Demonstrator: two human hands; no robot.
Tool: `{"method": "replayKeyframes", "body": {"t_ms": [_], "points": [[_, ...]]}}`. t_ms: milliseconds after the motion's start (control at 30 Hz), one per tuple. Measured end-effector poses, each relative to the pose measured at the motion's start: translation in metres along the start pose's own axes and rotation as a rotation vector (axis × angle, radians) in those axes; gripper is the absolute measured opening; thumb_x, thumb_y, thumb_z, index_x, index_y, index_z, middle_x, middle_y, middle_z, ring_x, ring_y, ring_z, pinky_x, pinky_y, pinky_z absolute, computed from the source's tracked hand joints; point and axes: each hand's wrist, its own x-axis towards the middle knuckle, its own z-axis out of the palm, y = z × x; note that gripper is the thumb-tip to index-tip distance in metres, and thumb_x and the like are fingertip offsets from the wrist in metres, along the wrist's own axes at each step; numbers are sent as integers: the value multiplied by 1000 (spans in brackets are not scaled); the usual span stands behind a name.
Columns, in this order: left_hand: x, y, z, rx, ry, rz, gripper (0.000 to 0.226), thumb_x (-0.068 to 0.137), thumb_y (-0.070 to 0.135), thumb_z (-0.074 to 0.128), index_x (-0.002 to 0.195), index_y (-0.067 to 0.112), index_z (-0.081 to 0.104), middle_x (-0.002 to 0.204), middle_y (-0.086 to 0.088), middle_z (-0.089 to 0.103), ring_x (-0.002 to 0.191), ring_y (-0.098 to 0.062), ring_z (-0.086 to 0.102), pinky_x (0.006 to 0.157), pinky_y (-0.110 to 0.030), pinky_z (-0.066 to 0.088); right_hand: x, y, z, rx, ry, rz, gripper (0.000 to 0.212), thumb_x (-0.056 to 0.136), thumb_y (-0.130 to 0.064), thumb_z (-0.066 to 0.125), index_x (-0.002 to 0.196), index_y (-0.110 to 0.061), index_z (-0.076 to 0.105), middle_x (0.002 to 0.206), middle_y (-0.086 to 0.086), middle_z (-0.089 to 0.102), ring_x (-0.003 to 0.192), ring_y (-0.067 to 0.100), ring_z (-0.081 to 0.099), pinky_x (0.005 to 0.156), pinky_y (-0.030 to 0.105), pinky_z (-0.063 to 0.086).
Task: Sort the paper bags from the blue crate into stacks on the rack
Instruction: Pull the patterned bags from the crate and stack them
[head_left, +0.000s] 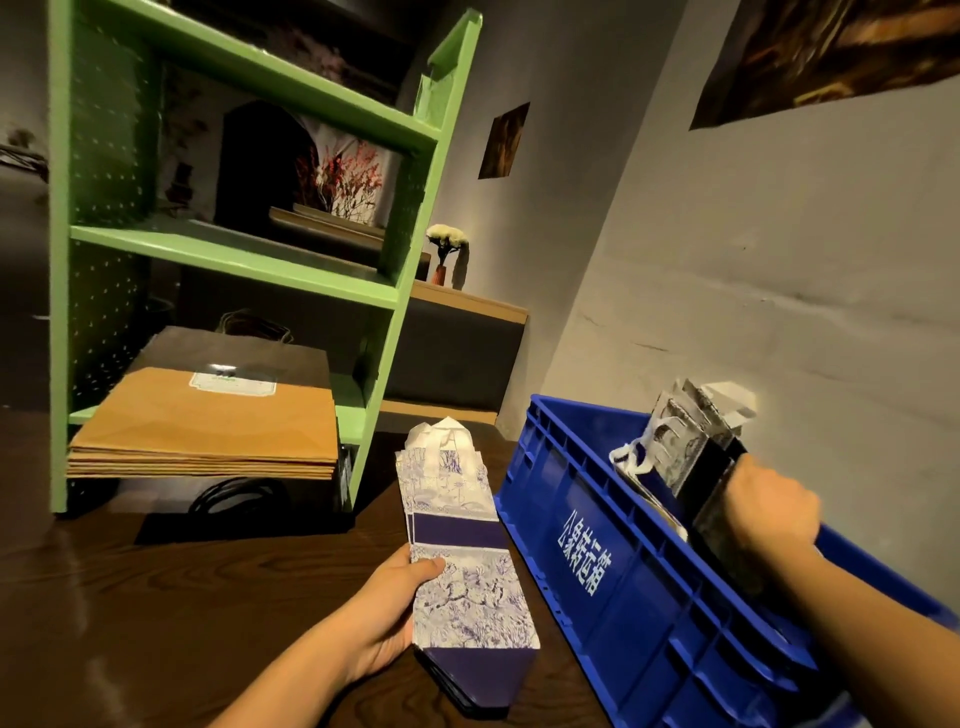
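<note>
Blue-and-white paper bags (462, 545) in a flat bundle, gripped at one long edge by the left hand (387, 618), held over the dark table (156, 597) between rack and crate. Right hand (769, 512) reaches inside the blue crate (597, 561), fingers curled round upright grey-black bags (696, 457). Green rack (234, 260) – brown bag stack (218, 421) on the lowest shelf.

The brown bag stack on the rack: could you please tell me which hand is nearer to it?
Left. The left hand holds blue-patterned bags over the table, right of the stack; the right hand is farther right, gripping grey bags inside the crate.
</note>
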Motion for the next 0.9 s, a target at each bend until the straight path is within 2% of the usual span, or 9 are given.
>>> {"method": "replayKeyframes", "body": {"t_ms": [167, 300, 400, 467, 533, 600, 700, 833, 900], "points": [[3, 1, -1, -2, 4, -2, 34, 106, -4, 43, 137, 4, 54, 124, -29, 71, 115, -49, 68, 99, -65, 52, 18, 13, -40, -189, 161, -219, 11, 100, -22, 43, 108, -15, 46, 99, 4, 68, 84, 28, 71, 55, 33, 37], [8, 1, -5, 11, 24, 7, 34, 105, -5, 42, 136, 4, 55, 123, -28, 71, 114, -47, 69, 96, -63, 56, 41, 20, -85, 16, 337, -195, 8, 101, -16, 42, 100, -9, 41, 82, 20, 69, 74, 40, 68, 55, 37, 38], [13, -2, -7, 13, 44, 11, 36, 106, -5, 42, 138, 4, 54, 124, -28, 71, 114, -47, 69, 97, -63, 55, 38, 1, -118, 329, 361, -136, 28, 107, -30, 32, 95, -6, 41, 88, 33, 63, 81, 49, 62, 62, 43, 37], [15, -5, -7, 23, 40, 13, 36, 106, -4, 42, 139, 4, 53, 124, -28, 71, 114, -47, 69, 100, -65, 52, 31, -18, -133, 517, 294, -110, 37, 109, -32, 31, 96, -3, 49, 99, 36, 62, 91, 51, 59, 69, 44, 34], [14, -5, -6, 34, 47, 23, 35, 106, -4, 41, 138, 4, 53, 123, -28, 71, 113, -46, 70, 97, -65, 55, 14, -41, -144, 671, 184, -129, 40, 109, -29, 36, 82, -3, 51, 99, 34, 63, 88, 44, 56, 71, 40, 31], [12, -4, -3, 34, 46, 33, 35, 106, -5, 40, 138, 4, 53, 123, -27, 72, 113, -46, 70, 92, -60, 59, -9, -63, -145, 824, 78, -114, 44, 108, -26, 41, 68, -8, 44, 80, 24, 58, 73, 32, 46, 66, 38, 29], [4, 0, 0, 29, 57, 47, 34, 106, -5, 39, 134, 4, 56, 121, -26, 73, 111, -44, 71, 86, -54, 63, -45, -98, -119, 1069, -140, 23, 37, 104, -21, 45, 68, -13, 40, 66, 10, 39, 64, 21, 33, 57, 35, 23], [4, 0, 1, 65, 99, 67, 34, 107, 4, 38, 136, 7, 56, 123, -24, 73, 113, -43, 71, 96, -62, 56, -92, -135, -73, 1204, -347, 134, 22, 99, -11, 45, 79, -11, 54, 78, 11, 56, 67, 25, 51, 61, 33, 43], [4, 1, 1, 42, 136, 68, 34, 111, 21, 39, 139, 9, 56, 125, -23, 72, 115, -42, 71, 101, -64, 53, -119, -153, -56, 1197, -396, 133, 20, 98, -10, 46, 79, -11, 49, 72, 8, 50, 59, 21, 46, 55, 30, 41]]}}
